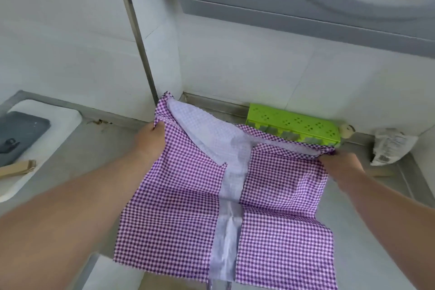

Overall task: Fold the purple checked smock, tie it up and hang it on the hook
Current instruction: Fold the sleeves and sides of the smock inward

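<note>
The purple checked smock lies spread on the grey counter, its two side panels folded inward so a pale strip of its inner side shows down the middle. Its near edge hangs over the counter's front. My left hand grips the smock's far left corner, lifted a little off the counter. My right hand grips the far right corner near the green rack. No hook is in view.
A green perforated plastic rack lies along the back wall behind the smock. A crumpled white packet sits at the back right. On the left, a white tray holds a dark grey board and a wooden piece.
</note>
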Demonstrator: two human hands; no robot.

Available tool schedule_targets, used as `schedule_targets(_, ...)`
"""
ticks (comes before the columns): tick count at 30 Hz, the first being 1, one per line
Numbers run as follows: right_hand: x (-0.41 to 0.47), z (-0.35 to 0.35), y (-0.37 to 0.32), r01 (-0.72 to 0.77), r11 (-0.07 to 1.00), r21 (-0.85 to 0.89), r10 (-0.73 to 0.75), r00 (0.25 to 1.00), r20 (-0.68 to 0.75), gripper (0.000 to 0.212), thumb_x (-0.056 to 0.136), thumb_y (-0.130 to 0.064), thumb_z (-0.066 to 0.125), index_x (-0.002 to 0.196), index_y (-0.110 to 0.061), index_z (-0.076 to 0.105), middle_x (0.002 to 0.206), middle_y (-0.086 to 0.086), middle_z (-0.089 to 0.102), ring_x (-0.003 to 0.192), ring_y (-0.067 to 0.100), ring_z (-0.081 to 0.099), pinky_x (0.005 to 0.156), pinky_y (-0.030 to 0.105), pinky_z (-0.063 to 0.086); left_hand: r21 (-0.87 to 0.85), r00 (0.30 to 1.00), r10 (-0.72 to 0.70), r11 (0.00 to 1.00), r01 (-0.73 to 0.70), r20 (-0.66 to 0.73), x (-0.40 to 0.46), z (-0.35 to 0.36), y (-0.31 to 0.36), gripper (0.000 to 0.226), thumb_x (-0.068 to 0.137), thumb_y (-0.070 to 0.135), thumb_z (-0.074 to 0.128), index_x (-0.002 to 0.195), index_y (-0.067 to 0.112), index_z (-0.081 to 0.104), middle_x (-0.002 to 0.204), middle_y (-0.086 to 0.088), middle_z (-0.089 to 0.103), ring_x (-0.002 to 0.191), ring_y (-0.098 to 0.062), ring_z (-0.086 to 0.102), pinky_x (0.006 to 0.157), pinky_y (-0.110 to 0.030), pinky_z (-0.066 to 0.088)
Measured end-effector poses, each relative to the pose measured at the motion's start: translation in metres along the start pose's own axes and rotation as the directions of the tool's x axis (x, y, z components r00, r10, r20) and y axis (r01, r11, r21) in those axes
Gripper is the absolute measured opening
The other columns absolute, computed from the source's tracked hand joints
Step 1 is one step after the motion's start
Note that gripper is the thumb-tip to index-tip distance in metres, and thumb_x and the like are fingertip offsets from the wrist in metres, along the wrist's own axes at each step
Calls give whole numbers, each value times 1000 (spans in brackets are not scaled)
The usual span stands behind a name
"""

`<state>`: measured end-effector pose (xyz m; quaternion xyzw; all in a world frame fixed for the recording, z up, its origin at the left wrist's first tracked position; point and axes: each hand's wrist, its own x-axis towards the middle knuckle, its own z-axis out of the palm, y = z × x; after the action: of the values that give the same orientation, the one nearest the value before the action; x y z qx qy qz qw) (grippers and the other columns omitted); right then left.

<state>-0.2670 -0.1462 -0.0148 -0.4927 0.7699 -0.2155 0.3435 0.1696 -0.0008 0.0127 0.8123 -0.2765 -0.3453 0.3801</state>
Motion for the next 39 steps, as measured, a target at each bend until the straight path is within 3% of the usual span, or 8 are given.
schedule_targets(4, 36, 24, -7, -169, 971, 168, 162, 985, 55, 8, 100, -7, 59, 102, -3, 65, 77, 15, 67, 36, 12, 62, 36, 26, 53, 124, 999, -40, 992, 39, 3, 29, 8, 0, 46, 112, 46, 27, 112, 18, 64, 107, -5, 67, 89, -21, 61, 68, -30, 40)
schedule_targets(9, 55, 52, -6, -161, 969, 189, 151, 986, 67, 7, 100, -16, 63, 101, -11, 68, 89, 12, 73, 64, 21, 72, 56, 35, 64, 312, 997, -58, 949, 39, 53, 49, 19, -6, 44, 110, 28, 30, 83, 13, 62, 98, -13, 68, 86, -27, 63, 79, -37, 52)
schedule_targets(13, 46, 63, -7, -59, 996, -70, 61, 998, 24, 65, 94, -30, 73, 150, -11, 46, 119, 17, 65, 80, 29, 65, 62, 34, 51, 256, 999, -37, 966, 28, 33, 59, 24, -29, 37, 106, 25, 40, 81, 9, 62, 84, -13, 66, 79, -28, 63, 70, -34, 46)
schedule_targets(16, 18, 80, 2, 125, 939, -320, -93, 989, 114, 63, 95, -28, 71, 152, -17, 47, 156, 18, 38, 123, 36, 57, 87, 37, 52, 447, 993, 26, 892, -74, 113, 48, 25, -52, 32, 107, 34, 43, 118, 15, 67, 121, -12, 69, 112, -33, 67, 93, -41, 55)
schedule_targets(20, -29, 105, 26, 456, 783, -424, -292, 870, 397, 51, 93, -31, 72, 142, -25, 58, 151, 3, 40, 116, 22, 61, 104, 34, 47, 721, 932, 41, 622, -305, 359, 30, 21, -78, 56, 105, 49, 49, 157, 30, 41, 172, -1, 25, 154, -26, 34, 125, -46, 33)
schedule_targets(24, -83, 130, 36, 671, 629, -392, -418, 717, 558, 45, 92, -37, 64, 137, -34, 58, 143, -11, 43, 130, 18, 51, 110, 40, 47, 777, 834, 51, 337, -532, 549, 7, 21, -104, 65, 101, 58, 52, 159, 35, 36, 175, 1, 11, 159, -25, 20, 128, -44, 26)
schedule_targets(33, -151, 171, 48, 751, 460, -474, -268, 626, 732, 50, 99, -40, 52, 147, -43, 42, 158, -16, 30, 146, 18, 32, 117, 45, 36, 782, 804, -35, 262, -566, 594, -41, 33, -150, 95, 92, 74, 54, 165, 44, 1, 176, -1, -15, 162, -30, -2, 130, -53, 16)
schedule_targets(39, -151, 179, 30, 851, 362, -380, -510, 523, 683, 50, 101, -23, 48, 149, -36, 46, 157, -14, 38, 143, 17, 40, 117, 40, 37, 786, 792, -49, 173, -594, 609, -40, 43, -163, 119, 81, 80, 64, 162, 45, -16, 170, -10, -32, 160, -37, -17, 128, -61, 13)
